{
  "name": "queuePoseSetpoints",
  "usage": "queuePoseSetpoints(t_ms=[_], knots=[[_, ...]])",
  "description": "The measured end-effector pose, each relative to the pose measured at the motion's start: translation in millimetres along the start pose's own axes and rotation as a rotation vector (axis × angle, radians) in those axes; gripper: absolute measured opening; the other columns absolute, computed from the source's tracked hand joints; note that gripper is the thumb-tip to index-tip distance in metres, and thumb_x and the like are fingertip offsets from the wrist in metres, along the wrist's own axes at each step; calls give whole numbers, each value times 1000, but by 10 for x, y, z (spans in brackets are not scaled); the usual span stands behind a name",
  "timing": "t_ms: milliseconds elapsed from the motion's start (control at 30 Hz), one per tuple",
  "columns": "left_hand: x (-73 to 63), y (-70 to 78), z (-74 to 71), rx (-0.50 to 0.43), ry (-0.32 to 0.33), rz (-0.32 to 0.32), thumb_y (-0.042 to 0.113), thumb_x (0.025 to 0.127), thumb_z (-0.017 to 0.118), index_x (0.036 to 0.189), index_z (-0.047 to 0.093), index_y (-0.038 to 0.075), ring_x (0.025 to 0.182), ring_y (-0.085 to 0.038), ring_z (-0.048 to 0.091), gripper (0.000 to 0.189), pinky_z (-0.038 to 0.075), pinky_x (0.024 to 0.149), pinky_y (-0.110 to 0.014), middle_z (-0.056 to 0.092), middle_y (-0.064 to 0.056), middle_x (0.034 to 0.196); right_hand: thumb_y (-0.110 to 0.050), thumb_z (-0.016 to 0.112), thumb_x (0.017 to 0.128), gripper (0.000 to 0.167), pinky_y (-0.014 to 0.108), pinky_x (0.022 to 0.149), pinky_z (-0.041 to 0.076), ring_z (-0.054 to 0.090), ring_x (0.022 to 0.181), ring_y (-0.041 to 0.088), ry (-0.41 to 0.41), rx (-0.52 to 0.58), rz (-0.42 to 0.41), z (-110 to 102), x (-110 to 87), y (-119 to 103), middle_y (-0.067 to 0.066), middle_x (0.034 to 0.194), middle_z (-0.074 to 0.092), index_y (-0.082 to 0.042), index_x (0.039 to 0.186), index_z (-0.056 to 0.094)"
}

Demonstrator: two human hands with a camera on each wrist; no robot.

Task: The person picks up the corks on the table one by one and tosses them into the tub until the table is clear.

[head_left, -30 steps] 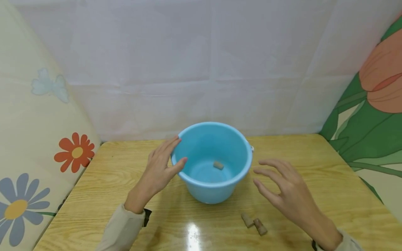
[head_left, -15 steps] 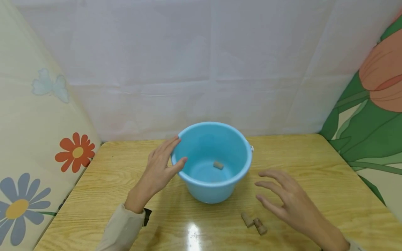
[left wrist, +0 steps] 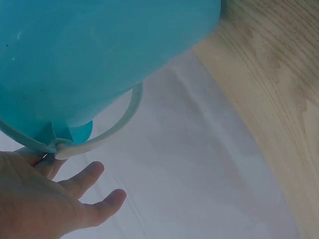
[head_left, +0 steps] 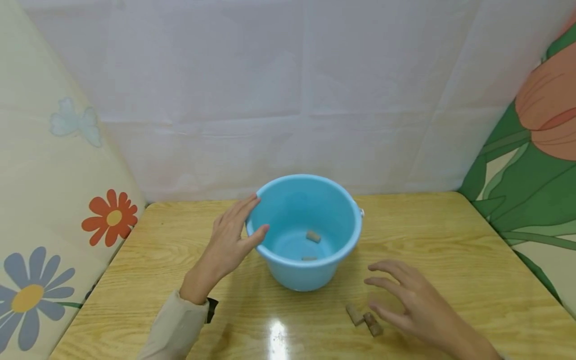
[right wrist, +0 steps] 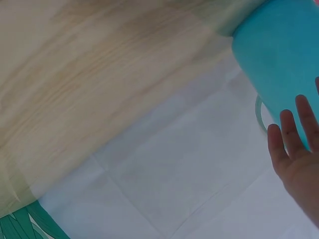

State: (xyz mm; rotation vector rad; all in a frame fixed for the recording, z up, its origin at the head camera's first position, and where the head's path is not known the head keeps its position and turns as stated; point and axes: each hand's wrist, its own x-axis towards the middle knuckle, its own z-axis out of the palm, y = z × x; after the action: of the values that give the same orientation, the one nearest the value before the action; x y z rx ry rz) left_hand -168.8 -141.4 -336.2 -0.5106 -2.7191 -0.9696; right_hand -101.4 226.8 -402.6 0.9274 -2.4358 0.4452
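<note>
A light blue bucket stands upright on the wooden table. My left hand rests on its left rim, thumb reaching over the inside; in the left wrist view some fingers spread loose near the bucket's pale handle. Inside lie a small tan cork and a second cork, partly hidden by the front rim. My right hand hovers right of the bucket, fingers apart and holding nothing. Close to its thumb, a tan cork and a darker-ended cork lie end to end on the table.
A white cloth wall hangs behind the table's back edge. Flower-printed panels flank both sides, with a red flower on the left one and a large tulip on the right one.
My right hand has moved down and nearer the two corks on the table. A second cork has come into view inside the bucket. My left hand has stayed on the rim.
</note>
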Motion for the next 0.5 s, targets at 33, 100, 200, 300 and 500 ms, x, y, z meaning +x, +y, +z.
queuePoseSetpoints(t_ms=[33, 100, 200, 300, 500], knots=[[1, 0, -1, 0, 0, 0, 43, 96, 58, 154, 38, 16, 151, -30, 25, 67, 17, 113, -64, 32, -2, 162, -32, 89, 69, 46, 44, 87, 50, 58, 114, 17, -8, -3, -1, 7, -13, -1, -7, 127, 62, -29, 111, 70], [1, 0, -3, -1, 0, 1, 43, 96, 58, 154, 38, 17, 151, -30, 25, 66, 17, 113, -64, 32, -2, 162, -33, 89, 69, 48, 44, 86, 51, 58, 114, 17, -33, -10, 7, 18, -41, -7, -8, 128, 61, -31, 113, 69], [3, -8, 2, 0, 3, 4, 44, 96, 57, 154, 38, 17, 151, -31, 25, 66, 16, 113, -64, 32, -2, 162, -38, 88, 71, 49, 44, 87, 50, 57, 115, 16, -67, -31, 10, 30, -91, -11, -9, 129, 60, -32, 116, 68], [3, -15, 9, -1, 4, 5, 44, 96, 57, 154, 38, 17, 151, -32, 25, 66, 16, 113, -65, 32, -2, 162, -42, 86, 73, 47, 45, 87, 52, 57, 116, 16, -92, -43, 7, 48, -136, -15, -9, 130, 60, -32, 116, 68], [-2, -19, 13, -4, 4, 5, 44, 96, 58, 154, 38, 17, 151, -31, 25, 66, 16, 113, -65, 32, -2, 162, -44, 84, 75, 44, 47, 87, 53, 58, 117, 18, -123, -56, -12, 89, -197, -6, -7, 129, 62, -30, 114, 70]])
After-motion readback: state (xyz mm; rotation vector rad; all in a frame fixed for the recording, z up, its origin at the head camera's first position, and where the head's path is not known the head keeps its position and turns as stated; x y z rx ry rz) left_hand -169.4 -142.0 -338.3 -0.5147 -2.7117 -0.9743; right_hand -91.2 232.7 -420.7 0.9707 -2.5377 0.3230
